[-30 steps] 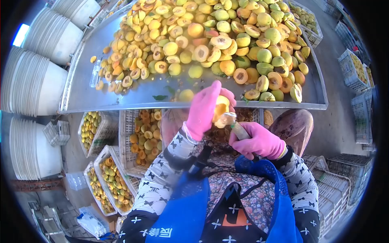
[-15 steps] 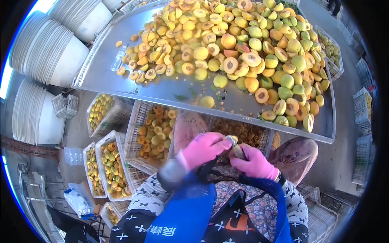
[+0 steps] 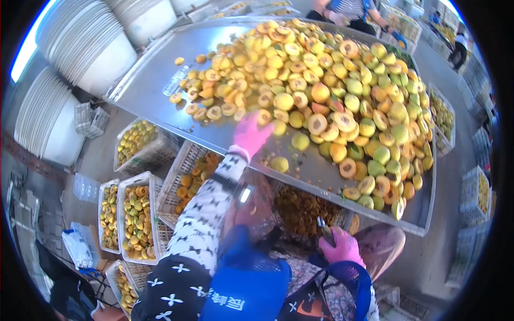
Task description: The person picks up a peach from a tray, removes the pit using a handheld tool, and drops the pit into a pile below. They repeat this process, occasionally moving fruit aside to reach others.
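Observation:
My left hand (image 3: pixel 251 135), in a pink glove, is stretched over the near edge of the metal table (image 3: pixel 214 134). Its fingers are spread beside a cut peach half (image 3: pixel 263 117) at the front of the pile, and nothing shows in its grasp. Lower right, my pink-gloved right hand (image 3: pixel 342 247) is wrapped around a small hand tool with a shiny metal tip (image 3: pixel 321 221); most of its handle is hidden by the fingers. Below that tip, a crate of brownish pieces (image 3: pixel 300 208) sits between my knees.
A large pile of whole and halved peaches (image 3: pixel 342 101) covers much of the table, with a clear plastic bottle (image 3: pixel 175 80) lying at left. Fruit-filled crates (image 3: pixel 152 214) stand on the floor at left. Another person (image 3: pixel 353 13) works across the table.
My left hand has left the fruit and tool in front of me and reached forward onto the table, its fingers opening. My right hand has lowered, keeping the tool. The view has shifted.

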Motion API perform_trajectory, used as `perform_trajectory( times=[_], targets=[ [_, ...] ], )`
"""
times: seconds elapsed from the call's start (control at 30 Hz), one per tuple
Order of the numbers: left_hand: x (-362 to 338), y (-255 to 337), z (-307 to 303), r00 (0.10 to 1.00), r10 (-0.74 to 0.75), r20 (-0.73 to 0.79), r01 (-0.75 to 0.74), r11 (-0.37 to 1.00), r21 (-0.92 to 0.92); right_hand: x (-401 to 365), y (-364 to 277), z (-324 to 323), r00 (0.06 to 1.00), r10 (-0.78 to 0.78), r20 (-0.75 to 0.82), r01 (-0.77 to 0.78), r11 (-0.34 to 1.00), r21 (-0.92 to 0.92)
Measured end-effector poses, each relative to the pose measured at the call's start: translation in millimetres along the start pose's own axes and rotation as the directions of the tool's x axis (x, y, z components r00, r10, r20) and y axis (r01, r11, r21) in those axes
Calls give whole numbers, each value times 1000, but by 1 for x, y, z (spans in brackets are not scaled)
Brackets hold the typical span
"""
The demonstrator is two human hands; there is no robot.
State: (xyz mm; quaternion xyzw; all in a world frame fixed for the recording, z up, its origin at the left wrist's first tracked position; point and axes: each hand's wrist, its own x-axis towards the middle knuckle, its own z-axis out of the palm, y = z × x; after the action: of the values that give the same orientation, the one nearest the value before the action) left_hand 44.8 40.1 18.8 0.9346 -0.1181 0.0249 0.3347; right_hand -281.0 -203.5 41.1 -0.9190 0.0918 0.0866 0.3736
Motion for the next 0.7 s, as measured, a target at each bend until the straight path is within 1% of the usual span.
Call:
perform_trajectory(
  times=[0.07,0.1,0.13,0.17,0.2,0.23,0.27,0.3,0.37,0.4,0.47,0.53,0.57,0.63,0.67,0.7],
  targets=[
    [39,-27,4,990,-64,-127,77,992,95,4,7,7,1000,4,-24,-4,1000,13],
    [53,-29,4,992,-82,-92,92,990,110,5,10,11,999,23,-35,-22,999,24],
    [58,-29,11,993,-109,-40,113,986,123,2,14,13,998,59,-35,-58,998,35],
    [65,-28,16,992,-129,12,126,983,136,5,13,15,997,75,2,-75,997,29],
    [59,-3,7,979,-113,171,88,986,144,8,11,16,995,96,33,-97,995,22],
    [60,-4,15,936,-41,349,-25,983,183,11,12,16,990,128,54,-129,991,15],
    [50,-2,29,950,14,311,-80,976,201,17,25,24,990,84,112,-80,996,-41],
    [44,10,31,960,71,269,-134,966,223,21,37,28,978,68,197,-64,998,-23],
    [65,27,11,971,55,232,-73,995,67,31,54,39,911,152,384,-82,978,-191],
    [74,27,4,975,37,218,-36,999,-10,35,51,35,866,185,465,-115,978,-175],
    [123,15,-1,991,84,108,-63,980,-190,47,57,37,848,175,501,-95,979,-181],
    [170,22,-5,991,130,6,-127,974,-185,58,65,41,843,166,512,-80,979,-185],
    [188,31,-8,986,158,-47,-161,983,-83,62,69,43,839,166,518,-81,980,-183],
    [238,26,3,987,-28,-161,33,999,29,73,77,46,832,157,531,-74,982,-173],
    [254,20,9,966,-121,-228,142,987,78,78,81,46,830,153,536,-70,983,-173],
    [263,22,11,960,-175,-218,202,973,109,83,86,47,830,149,537,-68,983,-168]
  ],
)
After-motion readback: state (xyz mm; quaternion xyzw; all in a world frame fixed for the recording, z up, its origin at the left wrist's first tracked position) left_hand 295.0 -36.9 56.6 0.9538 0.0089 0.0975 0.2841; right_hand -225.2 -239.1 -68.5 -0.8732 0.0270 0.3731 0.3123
